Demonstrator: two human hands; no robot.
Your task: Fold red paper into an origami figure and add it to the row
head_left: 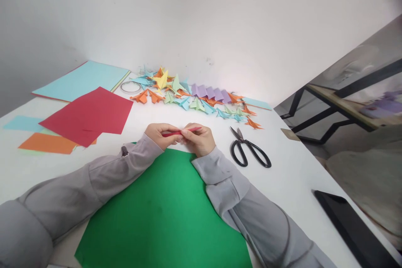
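You are pinching the narrow red paper (172, 134) with the fingers of both your left hand (159, 135) and right hand (200, 139), its long axis running crosswise between them, neither hand sitting nearer, just past the green sheet's (166, 209) far edge.

Lt grey long sleeves (114, 178), forearm seams (90, 181), dk spot (124, 150) on L

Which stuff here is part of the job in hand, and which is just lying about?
Job, judging by what's held or matches it:
- small red paper piece, held by left hand and right hand
- red sheet, same colour
- folded paper pieces, probably
- scissors, probably; unheld

Apparently just lying about:
- metal ring
- flat black device
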